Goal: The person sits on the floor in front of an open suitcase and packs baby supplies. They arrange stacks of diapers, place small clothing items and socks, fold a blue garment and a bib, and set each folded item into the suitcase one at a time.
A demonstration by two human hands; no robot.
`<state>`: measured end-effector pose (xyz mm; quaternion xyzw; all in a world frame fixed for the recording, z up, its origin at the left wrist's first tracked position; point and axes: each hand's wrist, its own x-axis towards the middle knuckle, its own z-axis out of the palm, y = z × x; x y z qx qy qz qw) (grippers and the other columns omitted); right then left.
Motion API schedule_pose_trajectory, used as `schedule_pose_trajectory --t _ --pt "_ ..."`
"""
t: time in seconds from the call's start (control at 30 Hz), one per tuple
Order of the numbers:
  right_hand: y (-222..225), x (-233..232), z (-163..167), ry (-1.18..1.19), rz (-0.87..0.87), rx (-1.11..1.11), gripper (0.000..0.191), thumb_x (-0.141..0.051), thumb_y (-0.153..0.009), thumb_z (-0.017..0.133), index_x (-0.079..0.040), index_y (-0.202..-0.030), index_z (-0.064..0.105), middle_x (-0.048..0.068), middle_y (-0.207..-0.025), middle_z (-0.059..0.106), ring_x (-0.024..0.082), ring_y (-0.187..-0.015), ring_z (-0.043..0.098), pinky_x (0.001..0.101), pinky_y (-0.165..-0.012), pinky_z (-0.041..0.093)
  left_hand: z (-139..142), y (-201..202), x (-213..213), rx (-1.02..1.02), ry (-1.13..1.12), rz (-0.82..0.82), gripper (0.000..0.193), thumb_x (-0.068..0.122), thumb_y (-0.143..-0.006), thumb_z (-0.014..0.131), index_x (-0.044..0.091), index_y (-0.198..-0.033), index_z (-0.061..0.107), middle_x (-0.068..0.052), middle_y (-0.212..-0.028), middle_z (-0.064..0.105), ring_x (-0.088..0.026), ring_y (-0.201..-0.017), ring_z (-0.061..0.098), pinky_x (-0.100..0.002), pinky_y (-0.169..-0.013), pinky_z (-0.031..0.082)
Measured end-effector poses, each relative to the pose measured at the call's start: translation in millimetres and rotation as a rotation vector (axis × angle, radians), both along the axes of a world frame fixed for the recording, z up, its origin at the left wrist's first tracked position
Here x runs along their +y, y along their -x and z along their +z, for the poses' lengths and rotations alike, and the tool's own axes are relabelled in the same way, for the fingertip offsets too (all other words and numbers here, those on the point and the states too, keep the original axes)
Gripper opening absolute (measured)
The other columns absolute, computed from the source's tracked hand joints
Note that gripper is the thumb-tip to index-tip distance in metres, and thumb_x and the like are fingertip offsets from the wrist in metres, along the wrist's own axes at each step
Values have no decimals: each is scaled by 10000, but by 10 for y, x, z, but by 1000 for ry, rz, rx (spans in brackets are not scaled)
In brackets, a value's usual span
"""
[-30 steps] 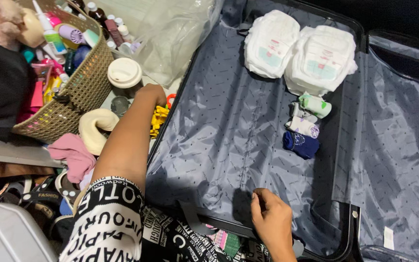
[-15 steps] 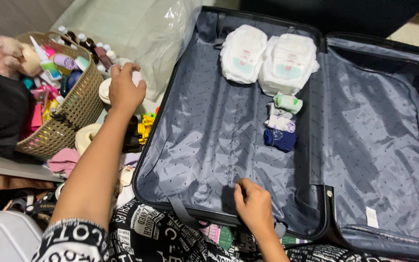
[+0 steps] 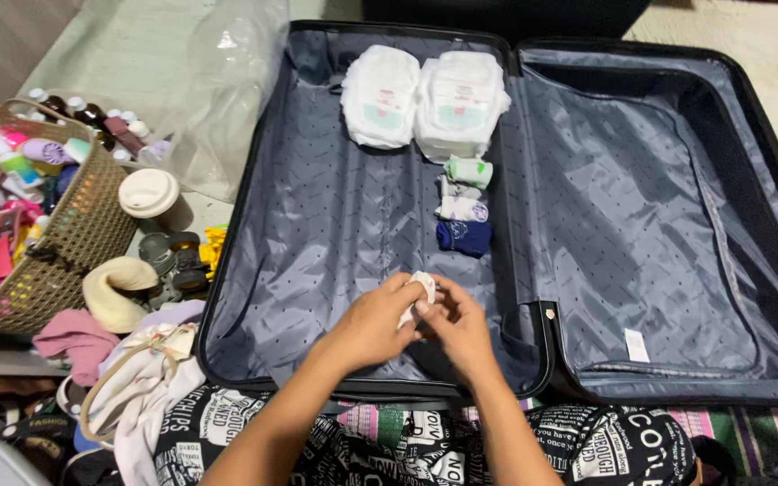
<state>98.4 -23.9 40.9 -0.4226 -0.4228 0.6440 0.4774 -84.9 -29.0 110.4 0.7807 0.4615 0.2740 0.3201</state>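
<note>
Over the open suitcase [image 3: 335, 234], both hands' fingers [image 3: 411, 297] pinch a small white cloth [image 3: 421, 286].

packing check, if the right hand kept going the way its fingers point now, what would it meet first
The right hand points up and left, already touching the small white item both hands pinch; just past it is the left hand. Beyond that only the suitcase lining, though depth is unclear.

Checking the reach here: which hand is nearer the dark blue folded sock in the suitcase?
Right. The right hand sits just below the dark blue folded sock; the left hand is lower-left, farther off.
</note>
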Motion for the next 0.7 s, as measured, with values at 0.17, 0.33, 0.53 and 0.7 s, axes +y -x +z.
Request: schedule_pose_trajectory --t 0.17,0.33,0.53,0.7 --pt "-235 250 -131 -87 166 -165 555 -43 -825 806 -1 -1335 592 67 -1074 682 154 -911 668 330 -703 627 -207 -77 69 -146 14 -6 462 18 -846 651 71 -1254 440 -211 -1192 609 -447 -1068 635 -474 -867 526" --pt "-272 831 -510 96 20 -115 379 -61 -842 740 9 -1201 640 111 -1053 731 213 -879 732 374 -684 626 -364 -42 216 -212 210 138 695 7 -841 638 60 -1451 309 -228 -1167 563 -303 -922 675 -405 -785 549" --pt "-558 2190 -857 341 -362 116 223 -105 -923 749 29 -1084 673 150 -949 740 235 -678 661 335 -500 548 -405 191 293 -268 -1 253 838 -34 -799 662 62 -1536 277 -190 -1470 394 -231 -910 633 -378 -789 555" --pt "-510 2676 -1007 343 -599 31 224 -58 -902 753 88 -1037 650 183 -938 741 237 -621 698 320 -455 550 -406 216 284 -290 98 253 858 -36 -808 665 62 -1548 241 -180 -1474 378 -223 -935 625 -360 -818 550"
